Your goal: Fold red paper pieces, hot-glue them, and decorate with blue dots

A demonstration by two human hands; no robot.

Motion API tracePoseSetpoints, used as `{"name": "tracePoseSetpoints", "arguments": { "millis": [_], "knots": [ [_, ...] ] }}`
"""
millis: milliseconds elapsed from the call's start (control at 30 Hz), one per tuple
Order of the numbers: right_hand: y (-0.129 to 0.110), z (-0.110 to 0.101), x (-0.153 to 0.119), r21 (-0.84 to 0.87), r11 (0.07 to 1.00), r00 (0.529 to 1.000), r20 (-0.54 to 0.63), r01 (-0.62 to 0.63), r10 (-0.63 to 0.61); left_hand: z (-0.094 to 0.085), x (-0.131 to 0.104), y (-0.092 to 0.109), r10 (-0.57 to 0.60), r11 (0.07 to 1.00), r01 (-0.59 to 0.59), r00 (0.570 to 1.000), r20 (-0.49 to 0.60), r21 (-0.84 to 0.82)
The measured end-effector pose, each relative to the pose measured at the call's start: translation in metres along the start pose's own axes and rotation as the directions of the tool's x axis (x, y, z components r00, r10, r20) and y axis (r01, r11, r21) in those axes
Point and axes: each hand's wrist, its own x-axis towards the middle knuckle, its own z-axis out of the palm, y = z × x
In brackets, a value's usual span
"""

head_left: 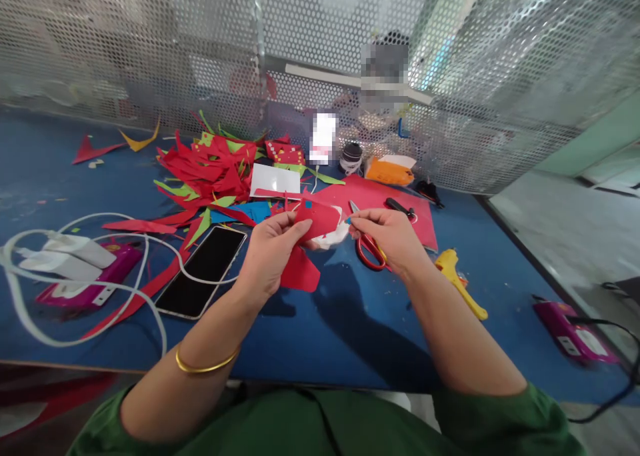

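Note:
My left hand (273,246) pinches a folded red felt or paper cutout (323,217) between thumb and fingers. A small blue square (309,204) sits near its upper left corner. A second red flap (301,271) hangs below that hand. My right hand (387,236) is closed, with a tiny blue piece (349,221) at its fingertips, just right of the cutout and apart from it. Crumpled white material (330,237) lies behind and below the cutout. Red-handled scissors (371,253) lie on the table under my right hand, partly hidden by it.
Red and green scraps (215,166) are heaped at the back left. A phone (203,273) and white cables with chargers (75,256) lie left. A yellow glue gun (457,279) lies right, near a purple power strip (575,333). Behind are a red sheet (423,216) and perforated metal screen (310,26).

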Motion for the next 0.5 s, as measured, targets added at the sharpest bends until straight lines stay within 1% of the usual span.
{"name": "tracePoseSetpoints", "arguments": {
  "millis": [100,200,300,400,500],
  "knots": [
    [0.001,-0.005,-0.015,0.072,0.997,0.999,-0.017,-0.03,0.031,0.004,-0.003,-0.003,-0.017,0.999,0.015,0.999,0.046,0.048],
    [0.005,-0.01,-0.031,0.102,0.995,0.998,-0.062,-0.003,0.01,0.008,-0.006,-0.005,-0.03,0.996,0.023,0.996,0.081,0.09],
    [0.009,-0.013,-0.043,0.097,0.995,0.996,-0.093,0.013,-0.004,0.012,-0.01,-0.008,-0.029,0.987,0.013,0.994,0.103,0.159],
    [0.011,-0.013,-0.051,0.089,0.996,0.998,-0.065,0.011,-0.005,0.014,-0.012,-0.01,-0.012,0.972,-0.013,0.994,0.106,0.233],
    [0.015,-0.009,-0.051,0.097,0.995,0.999,-0.033,0.011,-0.008,0.016,-0.011,-0.012,0.003,0.96,-0.031,0.995,0.099,0.28]
  ]
}}
